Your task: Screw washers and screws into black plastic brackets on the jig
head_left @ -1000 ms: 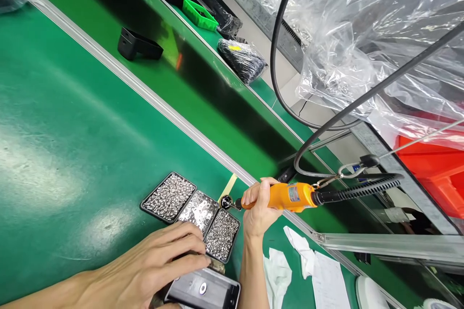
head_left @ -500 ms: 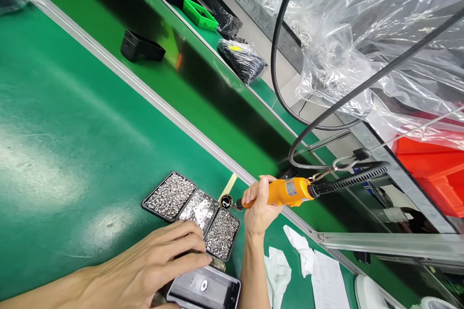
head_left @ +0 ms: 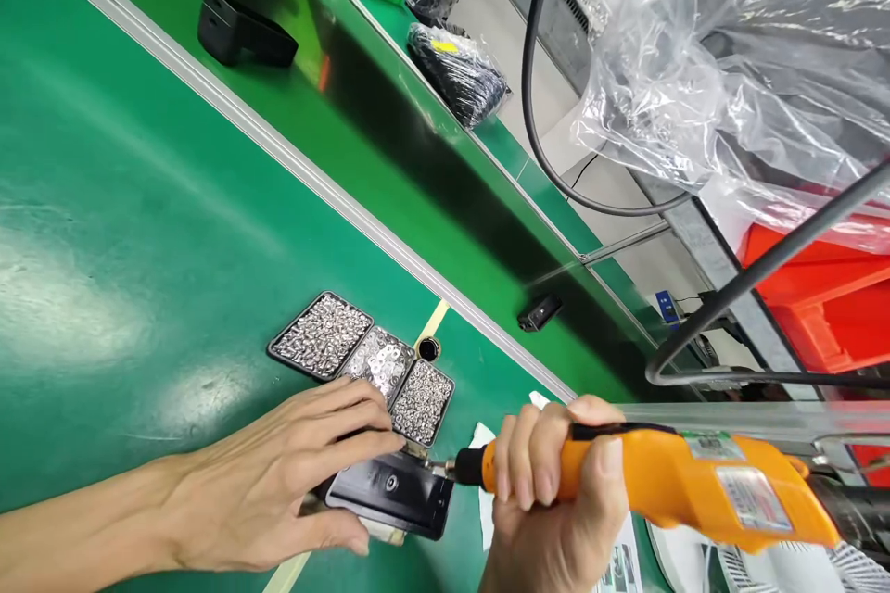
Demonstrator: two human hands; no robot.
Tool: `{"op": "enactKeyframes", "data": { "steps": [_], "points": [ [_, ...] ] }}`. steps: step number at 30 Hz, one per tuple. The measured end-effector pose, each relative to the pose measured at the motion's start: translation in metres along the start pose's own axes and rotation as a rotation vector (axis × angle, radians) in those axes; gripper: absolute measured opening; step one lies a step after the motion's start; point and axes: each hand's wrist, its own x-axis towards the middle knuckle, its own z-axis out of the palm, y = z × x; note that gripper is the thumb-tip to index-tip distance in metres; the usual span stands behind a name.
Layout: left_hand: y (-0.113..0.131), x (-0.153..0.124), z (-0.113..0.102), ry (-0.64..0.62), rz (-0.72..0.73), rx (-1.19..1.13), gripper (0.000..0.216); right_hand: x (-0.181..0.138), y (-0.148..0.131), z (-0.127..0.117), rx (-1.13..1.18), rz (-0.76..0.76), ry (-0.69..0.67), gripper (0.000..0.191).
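My right hand (head_left: 556,491) is wrapped around an orange electric screwdriver (head_left: 681,486), which lies nearly level. Its bit (head_left: 439,467) reaches the upper right end of a black rectangular housing part (head_left: 393,486); whether a screw sits at the tip is too small to tell. My left hand (head_left: 298,473) grips the part's left end, fingers along the far side and thumb at the near side. Under the part, a pale block shows partly. Just beyond my left fingers are a tray of small metal screws (head_left: 321,334), a tray of flat metal pieces (head_left: 379,359) and a tray of small nut-like pieces (head_left: 423,402).
A small round black cup (head_left: 429,348) stands by the trays. A metal rail (head_left: 278,157) crosses the green bench. Past it lie a black bracket-like part (head_left: 243,30) and a smaller black part (head_left: 540,312). A black cable (head_left: 532,83) loops at right, near plastic sheeting and red bins (head_left: 820,296).
My right hand has brought the screwdriver from the round cup back toward me, onto the black housing part. My left hand stays on the part. The camera view has shifted slightly.
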Motion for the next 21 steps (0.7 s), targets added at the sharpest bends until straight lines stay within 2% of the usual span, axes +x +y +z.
{"op": "enactKeyframes", "data": {
  "steps": [3,7,12,21],
  "points": [
    [0.000,-0.001,0.001,-0.006,-0.004,-0.024,0.064,-0.017,0.008,0.001,0.017,0.005,-0.068,0.019],
    [-0.001,-0.001,0.002,-0.011,-0.004,-0.074,0.062,-0.028,0.020,0.002,0.003,-0.016,-0.094,0.016],
    [-0.001,-0.001,0.003,0.010,0.000,-0.076,0.062,-0.031,0.024,0.002,0.004,0.010,-0.093,0.013],
    [-0.001,0.001,0.003,-0.029,0.002,-0.071,0.066,-0.034,0.031,0.001,-0.015,-0.004,-0.135,0.014]
  ]
}}
